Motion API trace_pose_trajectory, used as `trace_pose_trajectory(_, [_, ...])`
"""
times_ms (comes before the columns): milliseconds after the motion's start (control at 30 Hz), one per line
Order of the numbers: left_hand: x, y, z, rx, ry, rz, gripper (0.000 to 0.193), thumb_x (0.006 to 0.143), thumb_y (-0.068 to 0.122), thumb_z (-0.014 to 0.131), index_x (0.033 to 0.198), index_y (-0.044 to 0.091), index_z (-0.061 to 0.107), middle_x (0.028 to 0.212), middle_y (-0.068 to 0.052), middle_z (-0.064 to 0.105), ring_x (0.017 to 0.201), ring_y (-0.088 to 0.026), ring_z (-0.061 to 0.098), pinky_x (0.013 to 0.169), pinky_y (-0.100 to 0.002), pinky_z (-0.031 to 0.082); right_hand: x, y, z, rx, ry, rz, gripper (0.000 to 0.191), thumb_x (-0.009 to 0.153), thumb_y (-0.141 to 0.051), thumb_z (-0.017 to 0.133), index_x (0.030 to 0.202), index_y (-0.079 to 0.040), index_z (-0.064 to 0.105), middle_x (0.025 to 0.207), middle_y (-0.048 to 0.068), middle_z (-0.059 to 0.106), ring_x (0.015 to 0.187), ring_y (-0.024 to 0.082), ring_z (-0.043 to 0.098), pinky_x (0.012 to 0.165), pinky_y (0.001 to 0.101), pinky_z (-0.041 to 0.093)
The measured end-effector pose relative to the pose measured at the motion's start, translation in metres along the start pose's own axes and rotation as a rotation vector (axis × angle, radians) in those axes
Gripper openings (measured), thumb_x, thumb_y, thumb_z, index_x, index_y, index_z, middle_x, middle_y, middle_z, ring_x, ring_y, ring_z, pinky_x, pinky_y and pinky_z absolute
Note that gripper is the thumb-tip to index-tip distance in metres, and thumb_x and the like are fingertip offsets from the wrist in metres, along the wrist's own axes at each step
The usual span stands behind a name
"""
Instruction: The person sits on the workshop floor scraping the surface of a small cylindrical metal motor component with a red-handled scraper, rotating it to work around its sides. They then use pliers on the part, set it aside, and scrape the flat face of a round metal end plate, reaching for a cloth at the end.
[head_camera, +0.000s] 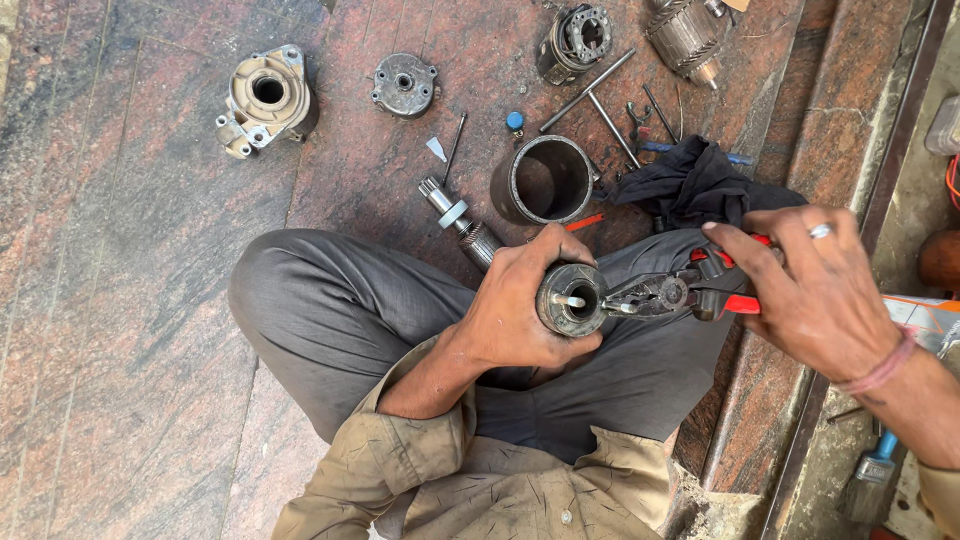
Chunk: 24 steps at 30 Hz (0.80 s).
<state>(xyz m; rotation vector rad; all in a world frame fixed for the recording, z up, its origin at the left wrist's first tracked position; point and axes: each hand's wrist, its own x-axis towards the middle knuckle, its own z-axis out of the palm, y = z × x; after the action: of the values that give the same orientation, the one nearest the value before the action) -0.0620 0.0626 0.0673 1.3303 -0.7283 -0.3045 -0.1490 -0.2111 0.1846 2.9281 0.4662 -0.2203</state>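
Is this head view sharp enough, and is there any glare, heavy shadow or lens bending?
Head view: even daylight, soft shadows only. The hands, left and right, the pliers and the round metal part are sharp. Faint sheen on the stone floor, no blown glare. Edges bend slightly from the wide lens.

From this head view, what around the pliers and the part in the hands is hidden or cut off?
- Pliers tips: inside the round part's bore, so what they grip is not visible.
- Pliers handles: mostly covered by the right hand.
- Round part's body: wrapped by the left hand.
- Armature: cut off by the top edge.
- Brush: partly cut by the bottom edge.
- Items under the black cloth: hidden.
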Motion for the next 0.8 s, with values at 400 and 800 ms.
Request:
trace_pose_trajectory(400, [0.000,0.007,-0.005,0.078,0.014,-0.052,0.050,0.070,0.015,0.087,0.109,0.005,0.057,0.099,-0.010,0.071,0.094,-0.029,0.076,0.081,-0.035,0.059,0.011,0.000,0.010,0.081,-0.039,0.099,0.071,0.043,-0.016,0.086,0.108,-0.003,0.062,0.097,0.014,0.056,0.093,0.036,0.059,0.085,0.0477,0.050])
trace_pose_trajectory(800, [-0.003,-0.005,0.003,0.169,0.085,-0.067,0.050,0.068,0.015,0.086,0.107,0.005,0.056,0.098,-0.011,0.070,0.089,-0.029,0.076,0.077,-0.036,0.060,0.015,-0.007,0.028,0.124,-0.059,0.148,0.062,0.048,-0.015,0.084,0.103,-0.001,0.060,0.095,0.015,0.059,0.087,0.036,0.063,0.079,0.0474,0.053])
